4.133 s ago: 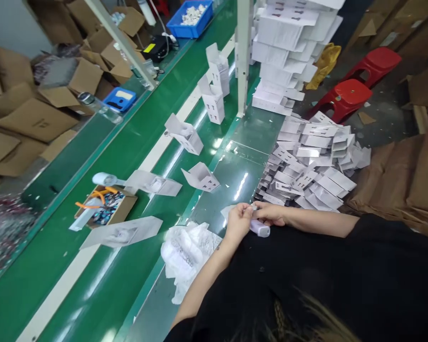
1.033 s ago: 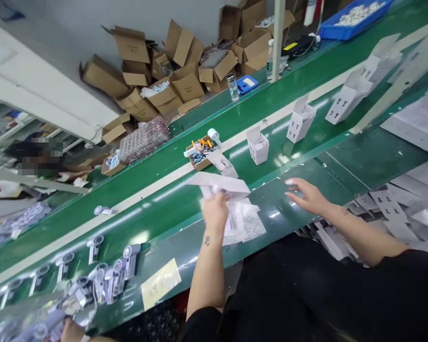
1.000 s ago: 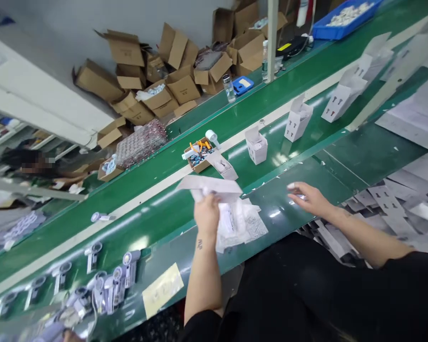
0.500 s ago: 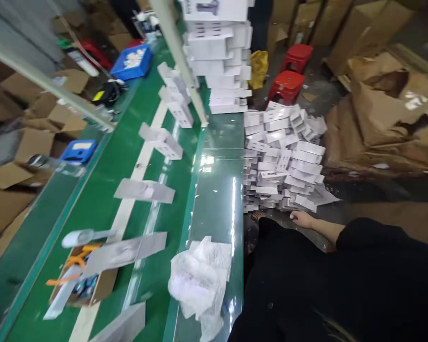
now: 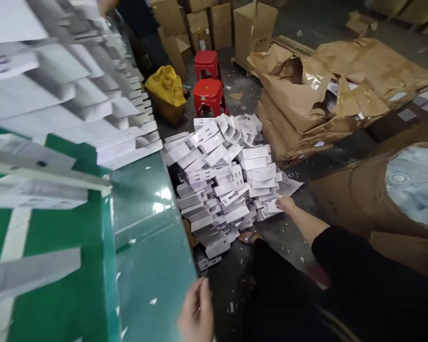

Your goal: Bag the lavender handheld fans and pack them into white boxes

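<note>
Our right hand [image 5: 285, 204] touches a white box [image 5: 273, 206] at four o'clock on the pile [image 5: 221, 178]; our left hand [image 5: 197, 311] curls, blurred, at our view's six o'clock. We can't tell if either grips. Let's go softly so nothing slides.

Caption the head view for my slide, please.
Right hand at the edge of a heap of white cartons, left hand beside the green bench.

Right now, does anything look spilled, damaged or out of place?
Yes. Beside the bench, the boxes lie in a jumbled heap, tilted at mixed angles. White scraps litter the bench and floor. Beyond the heap, the brown wrap looks torn, with a ragged opening.
</note>
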Demonstrator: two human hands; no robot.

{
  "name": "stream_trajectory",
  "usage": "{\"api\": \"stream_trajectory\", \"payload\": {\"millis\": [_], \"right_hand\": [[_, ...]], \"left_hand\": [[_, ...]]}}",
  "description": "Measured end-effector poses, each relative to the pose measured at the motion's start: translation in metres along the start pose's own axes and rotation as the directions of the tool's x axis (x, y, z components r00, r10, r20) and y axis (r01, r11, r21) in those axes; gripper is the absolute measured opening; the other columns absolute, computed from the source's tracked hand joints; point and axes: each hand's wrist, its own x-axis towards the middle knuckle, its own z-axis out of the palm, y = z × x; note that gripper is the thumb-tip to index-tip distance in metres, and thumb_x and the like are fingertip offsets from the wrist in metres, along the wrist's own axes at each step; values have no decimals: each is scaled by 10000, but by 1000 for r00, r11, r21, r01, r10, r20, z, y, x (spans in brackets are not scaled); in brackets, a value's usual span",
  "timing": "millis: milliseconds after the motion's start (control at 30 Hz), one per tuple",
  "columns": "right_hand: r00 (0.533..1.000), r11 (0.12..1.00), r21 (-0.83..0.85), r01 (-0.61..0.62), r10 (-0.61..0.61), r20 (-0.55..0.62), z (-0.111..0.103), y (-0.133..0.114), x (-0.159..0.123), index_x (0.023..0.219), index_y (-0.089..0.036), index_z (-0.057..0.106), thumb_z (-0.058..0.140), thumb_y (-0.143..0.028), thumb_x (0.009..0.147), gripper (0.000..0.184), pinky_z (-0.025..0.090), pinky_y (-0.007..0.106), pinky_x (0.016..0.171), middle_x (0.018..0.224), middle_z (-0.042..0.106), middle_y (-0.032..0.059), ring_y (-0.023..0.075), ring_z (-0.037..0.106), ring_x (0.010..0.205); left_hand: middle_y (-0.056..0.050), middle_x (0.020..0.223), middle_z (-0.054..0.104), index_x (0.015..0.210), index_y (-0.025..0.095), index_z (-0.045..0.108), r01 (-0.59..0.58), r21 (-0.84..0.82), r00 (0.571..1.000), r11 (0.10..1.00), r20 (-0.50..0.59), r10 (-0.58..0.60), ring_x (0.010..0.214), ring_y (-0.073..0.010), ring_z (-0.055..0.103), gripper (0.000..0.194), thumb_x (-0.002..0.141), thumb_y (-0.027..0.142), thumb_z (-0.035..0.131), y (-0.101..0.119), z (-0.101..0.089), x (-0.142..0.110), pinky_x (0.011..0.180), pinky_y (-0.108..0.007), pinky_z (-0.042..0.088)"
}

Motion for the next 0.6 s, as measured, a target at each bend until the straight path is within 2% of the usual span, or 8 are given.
{"api": "stream_trajectory", "payload": {"millis": [67, 133, 233, 300, 367, 433, 533, 600], "right_hand": [[997, 992, 118, -37, 45, -66, -3, -26, 44, 1191, -148, 511, 483, -346, 933, 326, 541, 315, 716, 1099, 578, 83, 149, 606, 868], [989, 975, 216, -62, 89, -119, -3, -42, 83, 1264, -185, 443, 422, -397, 942, 385, 551, 312, 688, 1163, 550, 108, 165, 603, 898], [984, 947, 316, -48, 100, -148, 3, -51, 130, 1337, -285, 326, 427, -507, 895, 505, 562, 315, 653, 1264, 497, 112, 195, 587, 984], [990, 934, 356, -9, 59, -130, 10, -51, 154, 1367, -351, 242, 511, -546, 833, 629, 563, 315, 674, 1358, 425, 93, 203, 551, 1081], [996, 923, 383, 27, 6, -84, 16, -51, 172, 1390, -391, 150, 588, -536, 783, 762, 559, 304, 710, 1448, 319, 73, 195, 498, 1170], [999, 915, 401, 44, -40, -19, 19, -51, 187, 1401, -403, 98, 633, -521, 753, 848, 553, 299, 739, 1487, 256, 64, 187, 467, 1210], [995, 913, 406, 36, -70, 69, 17, -50, 203, 1393, -399, 151, 649, -528, 739, 832, 540, 312, 767, 1470, 301, 64, 189, 478, 1199], [992, 920, 391, 13, -61, 111, 13, -50, 212, 1362, -375, 252, 663, -522, 729, 768, 521, 329, 793, 1429, 372, 68, 195, 483, 1185]], "left_hand": [[-7, 830, 694, 827, 285, 653, -1, -148, 959, 989, 280, 43, 779, -261, 667, 282, 722, 529, 557, 30, 84, 38, 680, -385, 567], [-34, 742, 680, 796, 221, 651, -49, -146, 899, 988, 425, 108, 718, -238, 657, 299, 741, 493, 540, 54, 164, 76, 671, -367, 553], [-54, 751, 678, 770, 190, 640, -206, -105, 822, 973, 520, 230, 757, -228, 648, 250, 760, 414, 530, 76, 266, 134, 728, -365, 530], [-69, 861, 684, 841, 183, 639, -304, -95, 782, 948, 543, 306, 858, -223, 642, 217, 778, 360, 531, 89, 320, 169, 787, -360, 514], [-82, 982, 667, 959, 181, 621, -399, -86, 752, 913, 539, 380, 952, -213, 621, 236, 801, 329, 529, 107, 362, 198, 842, -354, 496], [-101, 1091, 626, 1080, 177, 577, -507, -69, 716, 859, 521, 465, 1041, -213, 580, 297, 826, 320, 518, 130, 395, 220, 907, -361, 466], [-153, 1204, 539, 1215, 145, 493, -663, 3, 648, 748, 502, 573, 1190, -252, 466, 404, 846, 310, 509, 171, 432, 241, 1007, -406, 380], [-182, 1251, 481, 1297, 136, 422, -710, 82, 640, 700, 492, 591, 1253, -287, 395, 486, 844, 288, 512, 196, 451, 250, 1038, -445, 328]]}}
